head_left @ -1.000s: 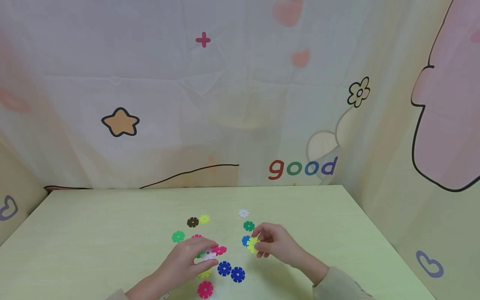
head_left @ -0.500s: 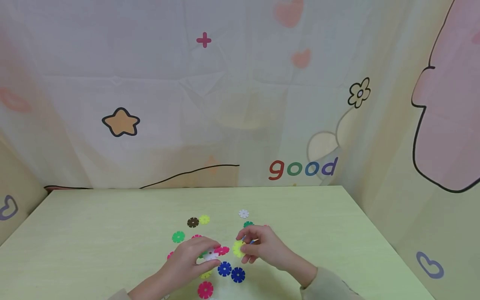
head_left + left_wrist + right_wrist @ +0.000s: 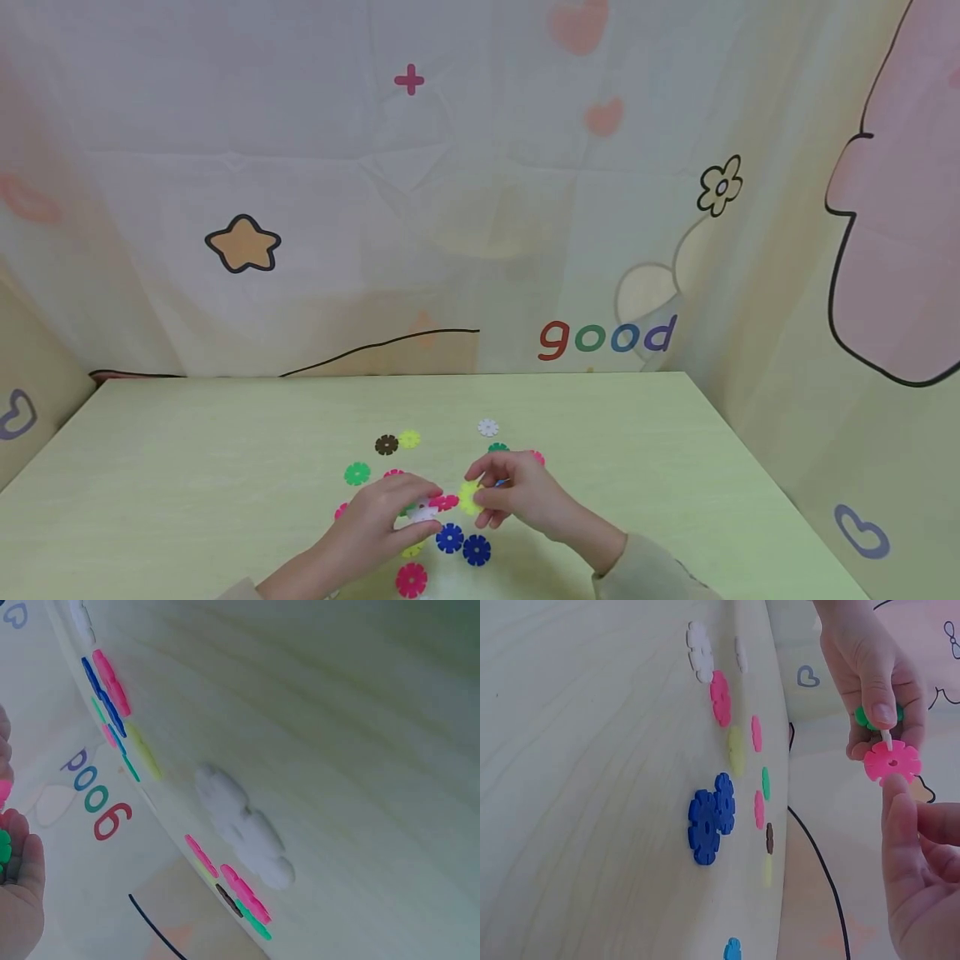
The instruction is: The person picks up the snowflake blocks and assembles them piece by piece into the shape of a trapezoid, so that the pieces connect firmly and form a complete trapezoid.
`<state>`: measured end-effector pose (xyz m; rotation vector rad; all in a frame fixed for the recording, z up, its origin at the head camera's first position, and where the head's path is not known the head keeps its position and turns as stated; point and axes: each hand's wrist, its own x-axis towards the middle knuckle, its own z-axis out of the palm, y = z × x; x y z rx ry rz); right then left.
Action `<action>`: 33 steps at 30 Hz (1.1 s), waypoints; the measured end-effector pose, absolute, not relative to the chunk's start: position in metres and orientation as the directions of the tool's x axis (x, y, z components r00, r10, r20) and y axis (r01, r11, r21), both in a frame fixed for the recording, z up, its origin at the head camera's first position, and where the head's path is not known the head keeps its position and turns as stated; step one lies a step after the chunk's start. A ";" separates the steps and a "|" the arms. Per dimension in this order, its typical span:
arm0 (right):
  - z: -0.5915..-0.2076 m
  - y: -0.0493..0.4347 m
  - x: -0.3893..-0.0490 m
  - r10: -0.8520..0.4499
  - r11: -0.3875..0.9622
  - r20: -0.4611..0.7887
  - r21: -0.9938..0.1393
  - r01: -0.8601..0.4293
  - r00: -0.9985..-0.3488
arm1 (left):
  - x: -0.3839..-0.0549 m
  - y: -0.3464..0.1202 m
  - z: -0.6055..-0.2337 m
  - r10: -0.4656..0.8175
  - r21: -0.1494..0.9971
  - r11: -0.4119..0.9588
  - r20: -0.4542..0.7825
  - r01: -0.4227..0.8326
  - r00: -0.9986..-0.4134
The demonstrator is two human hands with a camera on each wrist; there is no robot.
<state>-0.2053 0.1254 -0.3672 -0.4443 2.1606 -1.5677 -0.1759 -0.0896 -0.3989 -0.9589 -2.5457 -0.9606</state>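
Note:
In the head view my left hand (image 3: 378,512) holds a short joined piece of slotted snowflake discs between thumb and fingers. It is made of a green disc (image 3: 865,718), a white disc (image 3: 422,510) and a pink disc (image 3: 446,502) that sticks out to the right. My right hand (image 3: 525,498) pinches a yellow snowflake disc (image 3: 468,498), its edge right at the pink one. From the right wrist, the pink disc stands edge-on to the white one, near my right fingertips (image 3: 895,787); the yellow disc is hidden there.
Loose snowflake discs lie around the hands on the pale table (image 3: 187,467). Two dark blue discs (image 3: 462,544) and a pink disc (image 3: 411,580) are in front; a brown disc (image 3: 387,444) and a white disc (image 3: 488,427) lie farther back. A printed curtain (image 3: 322,208) hangs behind.
My right hand has moved left with the yellow disc, up to the pink one, uncovering a pink disc on the table at right. My left hand has shifted only slightly rightward.

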 end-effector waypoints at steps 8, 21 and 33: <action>-0.369 0.122 -0.205 -0.477 0.287 -0.182 -0.957 0.043 -0.860 | -0.175 -0.089 -0.399 0.507 0.476 0.569 0.438 0.670 -0.742; -0.376 0.119 -0.204 -0.444 0.209 -0.220 -0.968 0.138 -0.868 | -0.176 -0.092 -0.406 0.525 0.477 0.518 0.478 0.709 -0.705; -0.378 0.120 -0.204 -0.473 0.111 -0.225 -0.974 0.196 -0.852 | -0.175 -0.088 -0.402 0.524 0.525 0.475 0.476 0.706 -0.706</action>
